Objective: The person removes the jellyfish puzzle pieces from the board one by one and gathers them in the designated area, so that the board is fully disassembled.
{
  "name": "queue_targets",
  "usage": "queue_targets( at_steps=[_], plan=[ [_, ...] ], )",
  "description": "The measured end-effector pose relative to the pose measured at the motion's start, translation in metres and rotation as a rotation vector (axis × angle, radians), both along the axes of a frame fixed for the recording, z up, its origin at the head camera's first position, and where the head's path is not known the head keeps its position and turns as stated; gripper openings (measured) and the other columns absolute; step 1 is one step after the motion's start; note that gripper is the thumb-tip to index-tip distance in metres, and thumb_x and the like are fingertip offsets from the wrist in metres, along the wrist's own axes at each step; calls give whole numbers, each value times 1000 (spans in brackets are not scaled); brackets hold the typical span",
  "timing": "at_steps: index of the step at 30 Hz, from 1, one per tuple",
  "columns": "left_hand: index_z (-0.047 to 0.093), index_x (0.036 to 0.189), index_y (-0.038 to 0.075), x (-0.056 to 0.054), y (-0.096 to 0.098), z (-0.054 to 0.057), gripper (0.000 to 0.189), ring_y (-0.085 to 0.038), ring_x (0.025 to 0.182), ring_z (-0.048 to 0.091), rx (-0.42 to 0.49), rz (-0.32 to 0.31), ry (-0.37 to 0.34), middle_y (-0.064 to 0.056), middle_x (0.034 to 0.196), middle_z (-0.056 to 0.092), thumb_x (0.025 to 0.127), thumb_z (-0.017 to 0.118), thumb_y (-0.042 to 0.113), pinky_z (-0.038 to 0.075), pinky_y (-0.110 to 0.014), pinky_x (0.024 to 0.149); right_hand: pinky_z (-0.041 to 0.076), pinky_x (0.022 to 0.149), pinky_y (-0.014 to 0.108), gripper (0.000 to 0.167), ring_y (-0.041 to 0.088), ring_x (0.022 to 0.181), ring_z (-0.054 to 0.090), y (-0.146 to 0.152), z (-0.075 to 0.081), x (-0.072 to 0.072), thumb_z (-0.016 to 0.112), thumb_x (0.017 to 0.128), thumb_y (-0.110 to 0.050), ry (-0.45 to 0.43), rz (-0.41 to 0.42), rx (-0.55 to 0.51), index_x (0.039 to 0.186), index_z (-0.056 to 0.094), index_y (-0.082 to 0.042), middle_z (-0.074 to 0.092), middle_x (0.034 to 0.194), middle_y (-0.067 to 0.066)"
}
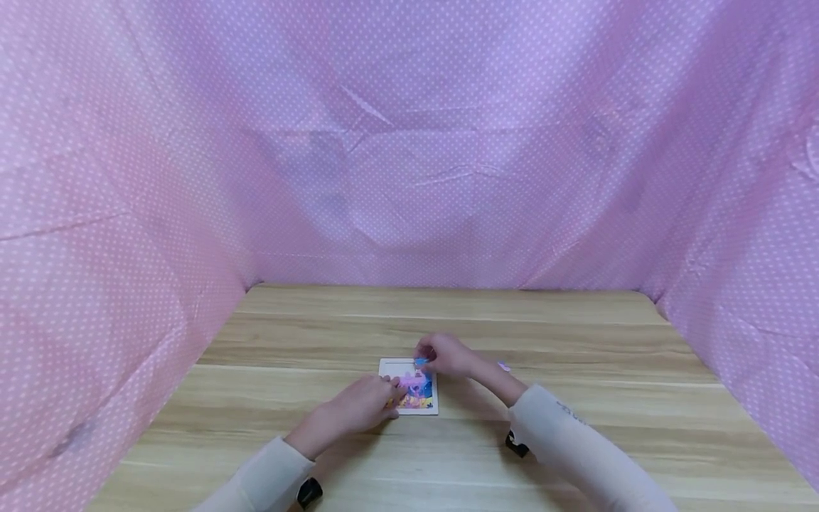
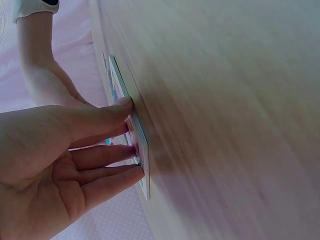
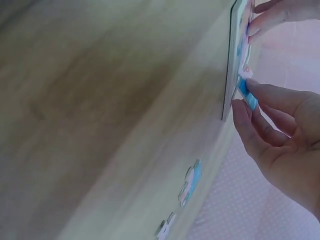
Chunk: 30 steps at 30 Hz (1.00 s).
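A jigsaw puzzle (image 1: 415, 402) with a pale frame lies flat on the table, its lower part filled with colourful pictures and its upper left showing white. My left hand (image 1: 365, 404) rests on its left side; in the left wrist view the thumb (image 2: 123, 102) is at the frame's edge and the fingertips touch the surface. Over the upper right corner, my right hand (image 1: 448, 354) pinches a blue puzzle piece (image 3: 247, 93) between thumb and fingers. That piece is tilted, close to the frame.
Right of the frame, a pink and blue loose puzzle piece (image 3: 190, 183) lies on the wooden table (image 1: 307, 320). Another loose piece (image 3: 165, 228) is beside it. Pink dotted cloth (image 1: 409, 178) hangs behind the table and along both sides.
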<state>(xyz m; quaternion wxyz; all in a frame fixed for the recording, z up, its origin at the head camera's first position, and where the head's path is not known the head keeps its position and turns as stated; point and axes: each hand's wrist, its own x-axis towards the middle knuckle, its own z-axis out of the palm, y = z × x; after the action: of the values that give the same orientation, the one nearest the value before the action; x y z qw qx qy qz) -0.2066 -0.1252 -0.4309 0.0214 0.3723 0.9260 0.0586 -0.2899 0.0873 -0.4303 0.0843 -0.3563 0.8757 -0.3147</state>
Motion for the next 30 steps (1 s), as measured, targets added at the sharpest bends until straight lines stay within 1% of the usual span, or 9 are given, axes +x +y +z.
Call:
queue_targets(
  at_steps=[4,8,12,15,17,21,26,28,30],
  plan=[
    [70,126,8,1,1,1,38,-31,109,68,-2,28,-24,-17,127,66,92,75,24,55,-40,90,54,79,26,13,18,84,65,4,1,-3,75,85,5,-34,10,-19,97,71,5,70,89,11],
    [72,124,7,1,1,1,35,-32,108,68,12,14,-17,-19,126,66,92,76,22,55,-40,89,54,79,25,13,16,84,66,11,-2,-5,73,87,5,-77,9,-48,100,72,6,71,89,10],
    [74,118,5,3,1,1,32,-31,99,70,20,-13,15,-21,120,69,89,77,19,56,-40,84,54,79,25,13,14,82,65,17,-4,-6,71,88,5,-119,-15,-83,101,71,7,70,87,8],
    [74,118,4,5,1,2,33,-30,96,69,21,-4,15,-20,119,70,89,78,20,56,-40,82,55,79,27,12,17,82,66,22,-4,-7,69,88,5,-120,-36,-127,100,69,10,70,86,11],
    [73,120,4,6,2,3,35,-30,99,69,17,9,6,-20,120,69,89,77,20,56,-40,84,55,80,30,12,19,83,66,26,-4,-7,68,90,6,-121,-45,-149,100,69,10,70,87,12],
    [72,122,4,7,1,3,37,-28,98,69,41,28,-21,-20,123,68,90,78,21,55,-38,82,55,83,32,12,23,89,67,37,-2,-8,66,92,7,-115,-26,-182,103,70,9,71,93,16],
    [71,124,7,5,-1,0,38,-17,86,64,76,60,-69,-19,127,66,90,77,22,50,-31,73,56,74,28,13,21,85,69,51,0,-6,66,93,5,-168,-35,-220,104,70,10,73,97,18],
    [70,125,7,4,-2,0,39,-17,83,62,74,64,-75,-19,128,65,91,77,23,48,-31,73,57,71,31,13,25,81,70,56,2,-4,67,94,2,-206,-58,-232,104,70,10,74,94,17],
    [70,126,7,5,-2,0,39,-22,91,66,78,61,-74,-20,129,64,91,76,23,47,-32,73,58,70,36,14,30,79,71,62,3,-1,67,94,1,-237,-86,-245,104,70,10,74,94,18]
  ],
)
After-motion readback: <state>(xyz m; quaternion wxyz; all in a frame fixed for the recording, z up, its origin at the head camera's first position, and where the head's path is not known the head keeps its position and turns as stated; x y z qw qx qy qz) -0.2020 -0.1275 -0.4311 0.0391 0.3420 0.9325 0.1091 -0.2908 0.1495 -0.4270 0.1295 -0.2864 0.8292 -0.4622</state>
